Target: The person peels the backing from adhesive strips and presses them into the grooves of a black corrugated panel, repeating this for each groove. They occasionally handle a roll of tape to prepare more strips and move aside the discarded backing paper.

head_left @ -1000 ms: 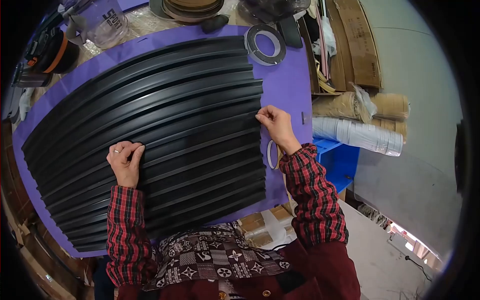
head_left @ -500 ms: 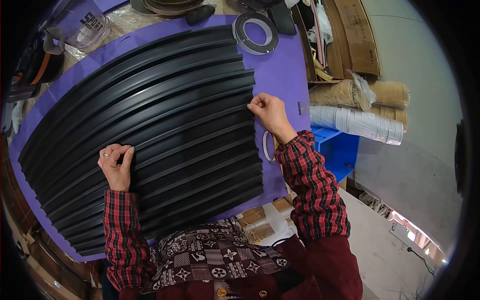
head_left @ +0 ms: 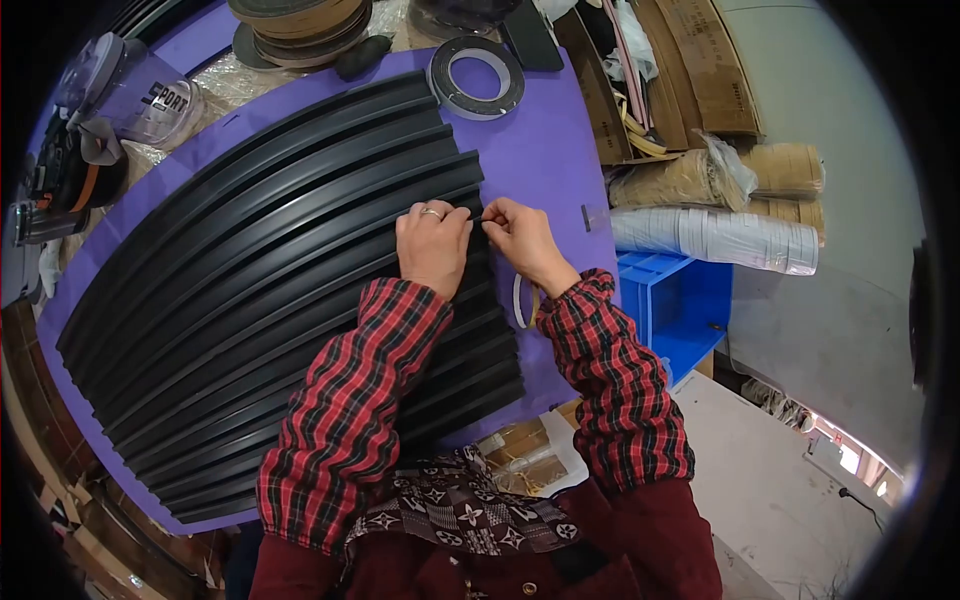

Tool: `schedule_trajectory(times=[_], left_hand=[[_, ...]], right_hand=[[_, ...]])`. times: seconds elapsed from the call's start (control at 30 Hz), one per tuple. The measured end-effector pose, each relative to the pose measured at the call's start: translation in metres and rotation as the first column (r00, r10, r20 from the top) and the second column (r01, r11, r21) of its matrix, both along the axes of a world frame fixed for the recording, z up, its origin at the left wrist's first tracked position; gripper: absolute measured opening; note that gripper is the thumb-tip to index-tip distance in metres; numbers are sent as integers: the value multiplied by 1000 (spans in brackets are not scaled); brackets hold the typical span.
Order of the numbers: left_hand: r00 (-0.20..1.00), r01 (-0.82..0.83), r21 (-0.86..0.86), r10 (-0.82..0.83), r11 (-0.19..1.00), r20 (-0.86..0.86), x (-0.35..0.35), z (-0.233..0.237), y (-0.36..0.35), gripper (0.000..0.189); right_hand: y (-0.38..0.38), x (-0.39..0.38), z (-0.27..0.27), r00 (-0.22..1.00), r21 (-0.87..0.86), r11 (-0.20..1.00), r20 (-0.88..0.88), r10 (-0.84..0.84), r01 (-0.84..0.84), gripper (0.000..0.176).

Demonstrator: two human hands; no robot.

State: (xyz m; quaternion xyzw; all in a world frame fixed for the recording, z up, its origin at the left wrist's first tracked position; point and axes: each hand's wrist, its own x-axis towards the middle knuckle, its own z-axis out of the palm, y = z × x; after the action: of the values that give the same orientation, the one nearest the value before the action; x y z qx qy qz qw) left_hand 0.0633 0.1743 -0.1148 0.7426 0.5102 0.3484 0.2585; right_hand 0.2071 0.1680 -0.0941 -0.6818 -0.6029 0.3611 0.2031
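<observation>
Long black strips [head_left: 300, 215] lie side by side in a fanned row on a purple board [head_left: 545, 150]. My left hand [head_left: 433, 245], with a ring on one finger, is closed over the right end of one strip, fingers bent and pressed together. Just to its right, my right hand [head_left: 525, 240] pinches at the tip of that same strip, thumb against forefinger. The two hands' fingertips nearly meet there. What exactly lies between the right fingertips is small and partly hidden. A narrow pale tape roll [head_left: 521, 300] lies beside my right wrist.
A wide roll of black tape [head_left: 476, 78] rests at the board's top right. Larger rolls [head_left: 300, 25] and a clear plastic jar [head_left: 150, 95] stand beyond the far edge. To the right are a blue crate [head_left: 685, 305], wrapped rolls [head_left: 715, 238] and cardboard [head_left: 705, 65].
My left hand has moved right, from mid-strip to the strip's end beside my right hand. My right hand stays at the strip end. The whole view has shifted slightly.
</observation>
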Motion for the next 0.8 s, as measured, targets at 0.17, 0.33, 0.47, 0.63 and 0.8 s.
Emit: schedule_trajectory(times=[0.17,0.33,0.47,0.63,0.8], left_hand=[[995,-83,-144,74,986,-64,17,-6,-2,7],[988,-142,-201,127,969,-87,21,-7,-2,6],[990,-128,-197,113,972,-89,18,-7,3,6],[907,170,-303,-29,938,420,2,19,-1,17],[706,227,-276,37,934,707,-25,73,-2,28]], right_hand=[[3,2,-6,995,51,997,84,45,-50,10],[2,1,-9,985,57,993,146,94,-103,11],[2,-11,53,740,-20,969,-642,-200,245,6],[13,0,110,270,-103,959,-947,-176,264,13],[6,-18,124,78,-98,991,-991,-105,86,10]])
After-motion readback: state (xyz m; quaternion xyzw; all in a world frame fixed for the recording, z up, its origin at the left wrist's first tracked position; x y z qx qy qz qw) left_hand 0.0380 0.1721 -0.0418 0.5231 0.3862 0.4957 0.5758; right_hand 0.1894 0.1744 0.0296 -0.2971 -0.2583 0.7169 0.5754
